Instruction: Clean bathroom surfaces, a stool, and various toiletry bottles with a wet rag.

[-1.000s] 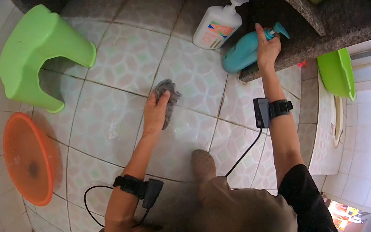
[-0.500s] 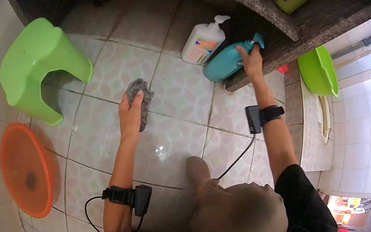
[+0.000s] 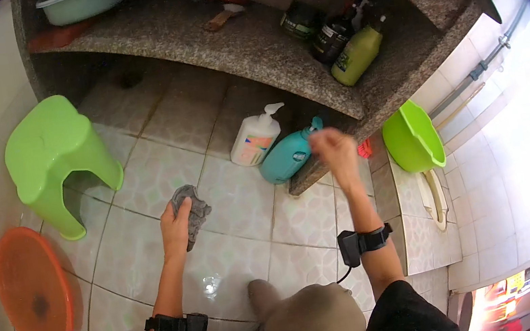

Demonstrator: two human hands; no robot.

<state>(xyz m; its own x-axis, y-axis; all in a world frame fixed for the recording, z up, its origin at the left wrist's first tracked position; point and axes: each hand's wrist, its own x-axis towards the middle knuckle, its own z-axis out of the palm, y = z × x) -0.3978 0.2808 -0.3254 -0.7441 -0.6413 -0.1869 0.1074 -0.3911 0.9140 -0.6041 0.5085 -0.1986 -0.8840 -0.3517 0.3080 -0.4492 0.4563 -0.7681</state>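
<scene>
My left hand (image 3: 175, 230) is closed on a crumpled grey cloth (image 3: 195, 211), held above the tiled floor. My right hand (image 3: 337, 154) is beside the pump top of a teal pump bottle (image 3: 288, 156), its fingers bent and smeared by motion. A slight gap seems to lie between those fingers and the bottle. The teal bottle stands on the floor by the foot of the stone shelf unit. Just left of it is a white pump bottle (image 3: 253, 141) with a coloured label.
A stone shelf (image 3: 249, 58) holds a green bottle (image 3: 358, 55), dark containers and a pale basin (image 3: 83, 2). A green stool (image 3: 53, 149) and an orange basin (image 3: 33, 289) are at the left. At the right, a green basin (image 3: 411, 137) sits on a tiled ledge.
My right hand has let go of the teal bottle and come slightly away from its pump. The view has tilted up, showing more of the shelf. The cloth stays in my left hand.
</scene>
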